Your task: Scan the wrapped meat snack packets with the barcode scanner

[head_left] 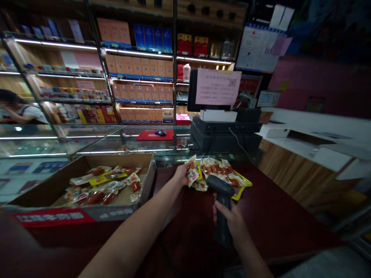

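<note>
My right hand (228,216) is wrapped around the grip of a dark barcode scanner (220,189), whose head tilts toward the packets in front of it. My left hand (182,174) is closed on the edge of a sausage packet (193,173), a clear and white sachet with reddish sausage inside. Just right of it lies a pile of similar sausage packets (216,168), some with yellow backs, on the dark red counter (272,208). To the left, an open cardboard box (146,181) holds several more packets (95,197).
A cash register (226,131) with a screen carrying a pink notice (217,87) stands behind the pile. A computer mouse (160,133) rests on a red mat (142,135) on the glass display case. Boxed goods (142,94) line the back shelves. Another person (26,112) is at far left.
</note>
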